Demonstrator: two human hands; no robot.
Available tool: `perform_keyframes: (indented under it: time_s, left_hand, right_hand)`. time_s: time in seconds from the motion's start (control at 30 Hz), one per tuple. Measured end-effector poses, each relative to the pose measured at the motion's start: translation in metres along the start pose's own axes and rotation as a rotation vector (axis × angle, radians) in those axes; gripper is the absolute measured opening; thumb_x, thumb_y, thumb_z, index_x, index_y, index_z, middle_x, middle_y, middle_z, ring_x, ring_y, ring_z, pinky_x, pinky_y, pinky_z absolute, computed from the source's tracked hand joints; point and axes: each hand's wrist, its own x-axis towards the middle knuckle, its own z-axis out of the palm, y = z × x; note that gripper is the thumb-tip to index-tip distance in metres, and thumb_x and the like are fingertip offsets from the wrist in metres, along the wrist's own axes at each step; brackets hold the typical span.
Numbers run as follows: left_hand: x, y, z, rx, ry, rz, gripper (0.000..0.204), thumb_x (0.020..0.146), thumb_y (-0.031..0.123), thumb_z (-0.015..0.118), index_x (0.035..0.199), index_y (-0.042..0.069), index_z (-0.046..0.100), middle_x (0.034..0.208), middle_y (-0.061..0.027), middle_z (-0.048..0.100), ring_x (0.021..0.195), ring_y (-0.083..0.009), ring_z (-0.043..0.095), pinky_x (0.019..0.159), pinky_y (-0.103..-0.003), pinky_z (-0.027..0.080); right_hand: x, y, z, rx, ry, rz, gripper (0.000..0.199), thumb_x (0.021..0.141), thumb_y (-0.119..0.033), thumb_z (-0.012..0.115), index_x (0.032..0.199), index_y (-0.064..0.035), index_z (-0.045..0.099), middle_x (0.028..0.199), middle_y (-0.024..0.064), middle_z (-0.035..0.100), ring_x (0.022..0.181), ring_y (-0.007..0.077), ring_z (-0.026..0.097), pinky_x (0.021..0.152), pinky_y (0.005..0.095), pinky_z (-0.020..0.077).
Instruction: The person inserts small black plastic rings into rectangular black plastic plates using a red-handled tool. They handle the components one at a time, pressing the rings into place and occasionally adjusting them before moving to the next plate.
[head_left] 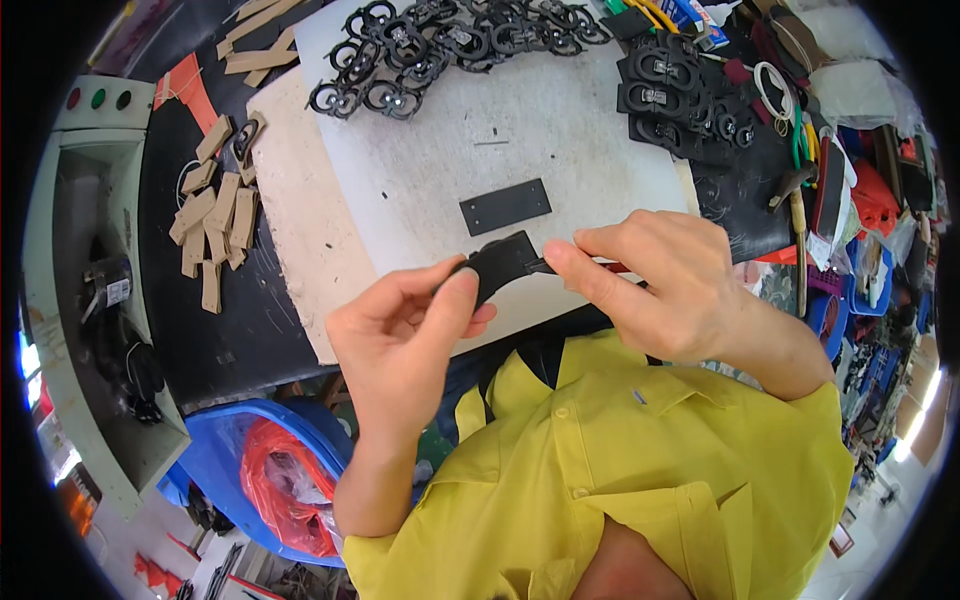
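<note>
Left hand and right hand pinch a flat black leather piece; loose fingertip grip risks slipping or misalignment.

Crowded workshop, black workbench with a worn white board on it, grey-green machine with coloured buttons at left, blue bin with red bag on the floor, cluttered shelves at right, bright daylight at edges
</note>
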Motion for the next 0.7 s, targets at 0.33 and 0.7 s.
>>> perform_keyframes:
  time_s: [0.33, 0.7]
  left_hand:
    - [-0.005, -0.009, 0.016, -0.052, 0.107, 0.09, 0.021, 0.085, 0.003, 0.059, 0.1, -0.011, 0.06, 0.084, -0.0156, 0.066, 0.07, -0.0201, 0.067, 0.063, -0.024, 0.054]
    - [-0.005, -0.013, 0.013, -0.465, -0.148, -0.121, 0.031, 0.092, 0.013, 0.053, 0.115, -0.006, 0.054, 0.1, -0.0145, 0.063, 0.084, -0.0138, 0.062, 0.076, -0.027, 0.055]
  right_hand:
    - [0.003, -0.004, -0.004, 0.645, 0.03, 0.622, 0.016, 0.079, -0.008, 0.065, 0.093, -0.001, 0.064, 0.077, 0.0069, 0.058, 0.051, 0.0105, 0.05, 0.043, 0.0229, 0.0397]
    - [0.001, -0.012, 0.013, 0.131, 0.133, 0.057, 0.028, 0.064, -0.005, 0.065, 0.091, -0.0004, 0.065, 0.075, 0.0073, 0.057, 0.056, 0.0178, 0.056, 0.043, 0.0263, 0.0448]
